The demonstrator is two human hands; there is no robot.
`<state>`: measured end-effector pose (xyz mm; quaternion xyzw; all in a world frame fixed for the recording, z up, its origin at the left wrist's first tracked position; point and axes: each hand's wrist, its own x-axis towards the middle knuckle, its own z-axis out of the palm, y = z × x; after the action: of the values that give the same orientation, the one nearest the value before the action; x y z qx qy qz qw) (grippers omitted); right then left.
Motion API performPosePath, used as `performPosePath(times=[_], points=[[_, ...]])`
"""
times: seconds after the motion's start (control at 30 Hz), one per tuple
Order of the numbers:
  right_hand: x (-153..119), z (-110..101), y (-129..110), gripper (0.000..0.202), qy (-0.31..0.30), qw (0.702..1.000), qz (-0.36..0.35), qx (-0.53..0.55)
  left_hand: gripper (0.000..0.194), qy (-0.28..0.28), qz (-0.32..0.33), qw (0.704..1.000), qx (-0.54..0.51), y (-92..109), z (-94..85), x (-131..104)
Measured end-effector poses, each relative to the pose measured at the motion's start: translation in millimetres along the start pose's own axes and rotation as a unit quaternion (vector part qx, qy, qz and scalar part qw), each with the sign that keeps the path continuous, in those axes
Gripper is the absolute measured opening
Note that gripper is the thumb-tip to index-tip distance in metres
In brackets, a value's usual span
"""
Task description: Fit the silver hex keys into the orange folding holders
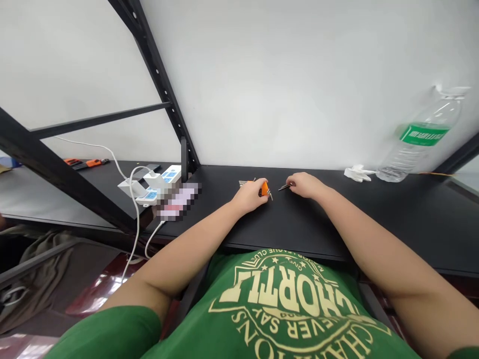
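Note:
An orange holder (265, 188) with several thin metal keys sticking out of it is in my left hand (250, 196), whose fingers are closed around it just above the black table (292, 224). To its right, my right hand (304, 185) pinches a small dark metal piece (283, 187) between thumb and fingers. The piece points left, towards the orange holder, and a gap separates the two. What exactly the small piece is cannot be made out.
At left are a power strip (168, 177) with white plugs and cables, a blurred-out phone (181, 199) on a cable, and a black metal frame (160, 85). At right stand crumpled white tissue (358, 173) and a large clear bottle (421, 137) near the wall.

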<state>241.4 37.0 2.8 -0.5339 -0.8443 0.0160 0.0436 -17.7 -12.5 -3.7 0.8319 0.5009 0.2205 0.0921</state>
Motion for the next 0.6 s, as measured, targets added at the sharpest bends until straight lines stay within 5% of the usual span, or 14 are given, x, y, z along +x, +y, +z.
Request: performPosePath(times=[0.3,0.6], points=[[-10,-13,-25,0.008,-0.079,0.995,0.025,0.052,0.049,-0.005,0.012,1.0,0.001,-1,-1.1,-1],[-16,-14,-36,0.01,-0.067,0.92,-0.025,0.386,0.043,-0.007,0.016,0.999,0.031,2,-4.4,-3]])
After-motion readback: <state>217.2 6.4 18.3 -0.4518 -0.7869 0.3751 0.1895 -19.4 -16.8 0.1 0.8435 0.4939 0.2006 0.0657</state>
